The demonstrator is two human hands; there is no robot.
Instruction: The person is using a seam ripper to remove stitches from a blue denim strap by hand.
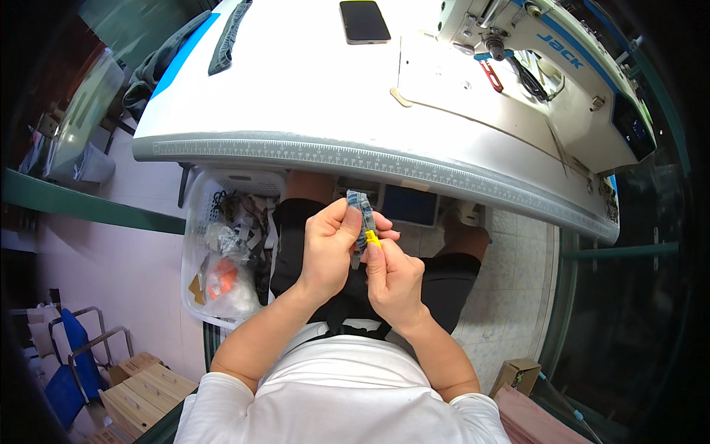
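My left hand (325, 248) pinches a small folded piece of blue denim (358, 200) between thumb and fingers, above my lap. Against the denim's lower part, my right hand (397, 285) grips a small yellow-handled tool (372, 238), thumb pressed on it. The tool's working end is too small and covered to make out. Both hands are close together, just in front of the table's front edge.
A white sewing machine (584, 81) stands on the right of the white table (288, 81), with a ruler strip (296, 152) along its edge. A phone (364, 21) and a denim strip (230, 37) lie there. Below left is a white basket (194, 244) of scraps and bags.
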